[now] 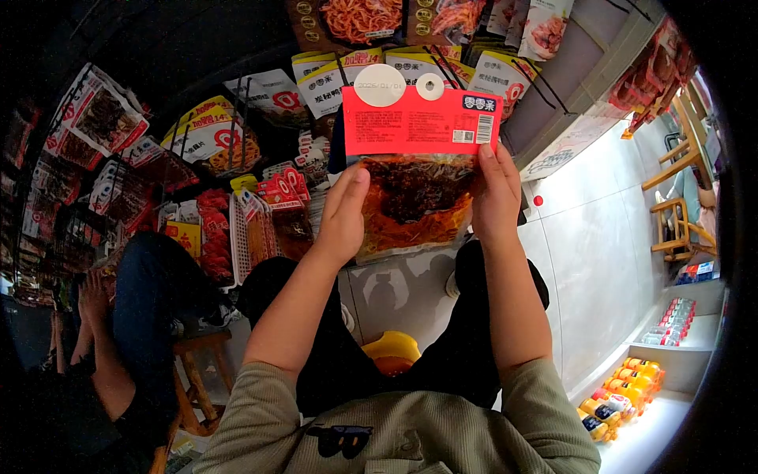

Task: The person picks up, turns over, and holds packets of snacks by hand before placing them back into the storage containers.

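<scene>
Above the legs [446,347], the left hand [345,212] and right hand [496,196] are gripping the packet [414,197] by opposite side edges, thumbs [359,182] in front, other fingers' spread mostly hidden behind. Open floor [588,253] is stretching rightward. The packet's red header [410,122] is pointing away from the body, its long axis running likewise, while snack bags [501,77] are crowding beyond.

We record: date beginning "2026/01", white disc [380,85]; "零零", red header card [418,126]; "加赠", yellow-topped packs [207,118], far left.
</scene>
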Available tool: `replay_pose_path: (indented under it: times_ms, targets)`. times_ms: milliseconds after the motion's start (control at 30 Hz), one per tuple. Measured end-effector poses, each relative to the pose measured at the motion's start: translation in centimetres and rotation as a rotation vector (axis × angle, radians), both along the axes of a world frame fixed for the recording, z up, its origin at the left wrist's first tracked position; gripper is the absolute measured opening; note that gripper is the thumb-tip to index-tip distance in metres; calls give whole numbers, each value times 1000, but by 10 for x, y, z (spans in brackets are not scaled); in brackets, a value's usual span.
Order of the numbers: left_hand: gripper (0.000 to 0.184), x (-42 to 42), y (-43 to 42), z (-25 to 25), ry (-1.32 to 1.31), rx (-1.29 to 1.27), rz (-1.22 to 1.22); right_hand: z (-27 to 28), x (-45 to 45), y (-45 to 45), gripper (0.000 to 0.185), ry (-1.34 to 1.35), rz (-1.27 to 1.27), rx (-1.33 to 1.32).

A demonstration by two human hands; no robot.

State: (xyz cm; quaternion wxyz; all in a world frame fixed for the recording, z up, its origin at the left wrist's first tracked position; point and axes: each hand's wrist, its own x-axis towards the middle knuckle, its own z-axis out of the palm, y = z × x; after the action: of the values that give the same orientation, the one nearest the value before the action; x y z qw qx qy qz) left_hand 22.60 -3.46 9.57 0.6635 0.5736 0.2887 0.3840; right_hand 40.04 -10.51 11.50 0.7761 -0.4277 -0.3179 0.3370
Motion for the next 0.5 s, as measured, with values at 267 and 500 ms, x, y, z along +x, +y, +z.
replay_pose_path:
  times_ms: [267,500]
  targets:
    - [43,0,3,-7,-11,-8,16,-3,3,-1,30,-33,40,-8]
    - [42,-2,5,-5,-105,7,-13,3,2,-1,28,14,63,-21]
